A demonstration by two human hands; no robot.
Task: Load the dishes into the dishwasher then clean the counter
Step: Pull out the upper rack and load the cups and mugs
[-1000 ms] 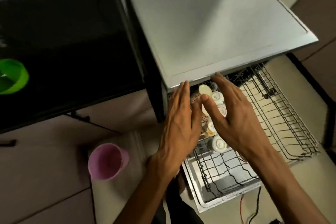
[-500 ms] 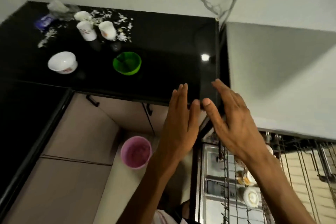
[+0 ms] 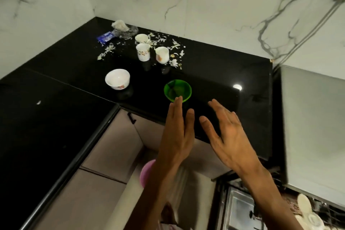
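A person's two bare hands reach over the front edge of a black kitchen counter beneath a marble-veined wall. The left hand is held flat with straight fingers pressed together, its fingertips overlapping the near rim of a green bowl in the view; whether they touch it cannot be told. The right hand, at 3 o'clock of the left and just beside it, is spread wide with fingers splayed, holding nothing. At 9 o'clock of the green bowl stands a white bowl with a floral print. At 12 o'clock of it, three white cups stand in a cluster amid scattered white food scraps. A blue wrapper and a crumpled clear bag lie at 10 o'clock of the cups, near the wall corner. At 5 o'clock of the right hand, the dishwasher rack shows pale dishes at the frame's lower right, under the appliance's grey top. A pink bucket sits on the floor, partly hidden behind the left forearm
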